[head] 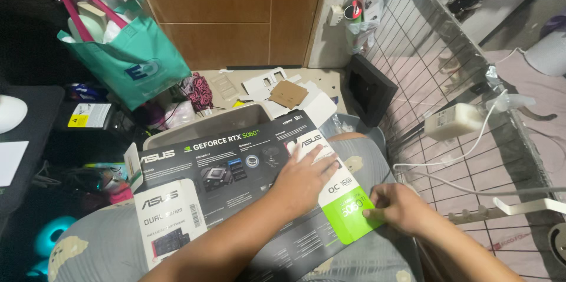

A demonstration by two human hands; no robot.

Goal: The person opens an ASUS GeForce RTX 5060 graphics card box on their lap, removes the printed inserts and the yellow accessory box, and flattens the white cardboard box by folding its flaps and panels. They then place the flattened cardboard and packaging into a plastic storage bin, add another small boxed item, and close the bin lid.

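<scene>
1. Head view, background: wooden door panels (236, 10) fill the top of the picture, and the floor below them carries cardboard scraps (289, 93). At 10 o'clock hangs a teal tote bag (127, 58). At 2 o'clock stands a wire grid panel (424, 81), with a white power adapter (451, 121) and its white cable (471, 146) lying against it.
2. Head view, the thing in hand: a dark flat box (236, 158) lies across the person's lap, in the middle of the picture. Its long side runs from 8 o'clock to 2 o'clock. No surface carries it, only the grey trousers (371, 158).
3. Head view, hands: the left hand (306, 176) lies flat on the box top with fingers spread wide, and it presses down. The right hand (401, 208) is closed narrow, thumb and fingers pinching the green corner (348, 205) at the end of the box, at 4 o'clock.
4. Step, as I judge it: the work is at this end of the box, one hand steadying and one gripping the edge. A further move there calls for firm pressure from the left hand and a small, careful pull.
5. Edges and room: the grid panel is near at 3 o'clock, so room on that side is small. A grey bin (200, 125) touches the far edge of the box at 11 o'clock. Toward 6 o'clock, near the body, it is more open.
</scene>
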